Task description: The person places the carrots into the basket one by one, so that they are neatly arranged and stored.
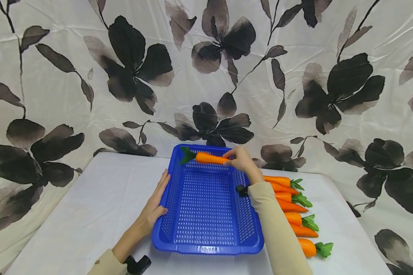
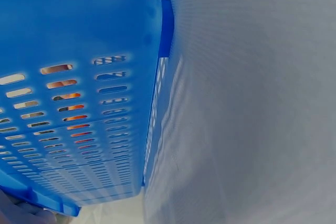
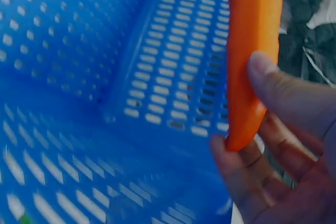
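Observation:
A blue perforated plastic basket (image 1: 206, 249) stands on the white-covered table. My right hand (image 1: 241, 159) pinches an orange carrot (image 1: 210, 158) by its narrow end, over the far side of the basket. The carrot lies nearly level, its green leafy top (image 1: 187, 156) pointing left. In the right wrist view, the thumb presses one side of the carrot (image 3: 252, 51) and fingertips touch its tip. My left hand (image 1: 153, 208) rests along the basket's left side, fingers straight on the outside and thumb at the rim. Its wrist view shows mostly the basket's slotted wall (image 2: 79, 30).
Several carrots (image 1: 308, 247) lie in a column to the right of the basket, partly hidden by the right sleeve (image 1: 278, 229). White cloth (image 1: 99, 198) covers the table. Behind it hangs a pale curtain with dark flowers (image 1: 134, 72).

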Available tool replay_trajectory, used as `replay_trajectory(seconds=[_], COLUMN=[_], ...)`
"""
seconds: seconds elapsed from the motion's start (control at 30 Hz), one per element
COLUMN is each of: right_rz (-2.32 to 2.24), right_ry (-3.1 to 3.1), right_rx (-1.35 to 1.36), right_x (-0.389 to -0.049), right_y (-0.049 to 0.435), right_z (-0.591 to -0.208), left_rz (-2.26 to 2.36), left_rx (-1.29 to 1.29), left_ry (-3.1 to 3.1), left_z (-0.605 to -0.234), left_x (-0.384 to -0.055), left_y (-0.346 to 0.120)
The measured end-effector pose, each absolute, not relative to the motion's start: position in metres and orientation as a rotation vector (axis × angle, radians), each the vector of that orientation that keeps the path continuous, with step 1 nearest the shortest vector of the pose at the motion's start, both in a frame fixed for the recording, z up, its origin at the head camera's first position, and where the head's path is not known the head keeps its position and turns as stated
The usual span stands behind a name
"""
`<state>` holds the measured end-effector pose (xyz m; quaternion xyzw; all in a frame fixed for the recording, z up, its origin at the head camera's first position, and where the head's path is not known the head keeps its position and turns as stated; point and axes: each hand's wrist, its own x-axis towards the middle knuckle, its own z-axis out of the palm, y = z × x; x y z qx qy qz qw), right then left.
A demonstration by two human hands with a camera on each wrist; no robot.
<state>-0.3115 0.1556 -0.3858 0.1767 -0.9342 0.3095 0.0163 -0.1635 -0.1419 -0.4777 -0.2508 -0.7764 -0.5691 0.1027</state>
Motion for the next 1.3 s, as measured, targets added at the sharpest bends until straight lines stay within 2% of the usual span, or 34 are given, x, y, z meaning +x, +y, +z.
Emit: replay_trajectory(seconds=[0.4, 0.83, 1.23, 1.3], right_rz=[0.657, 0.354, 0.262, 0.265], right_ry=[-3.071, -3.153, -3.167, -3.149], right_rx=[0.334, 0.359, 0.368, 0.378], right_x=[-0.313, -0.313, -0.312, -0.319], right_y=[0.134, 0.125, 0.121, 0.124], right_z=[-0.409, -0.426, -0.430, -0.440], left_rz=[-1.705, -1.710, -1.728, -1.725], left_rx=[-0.744, -0.736, -0.765, -0.765], left_ry=[-2.284, -2.300, -2.273, -2.276], left_z=[-0.479, -0.478, -0.478, -0.478], left_x=[-0.162, -0.163, -0.164, -0.164], left_y=[-0.143, -0.141, -0.142, -0.143])
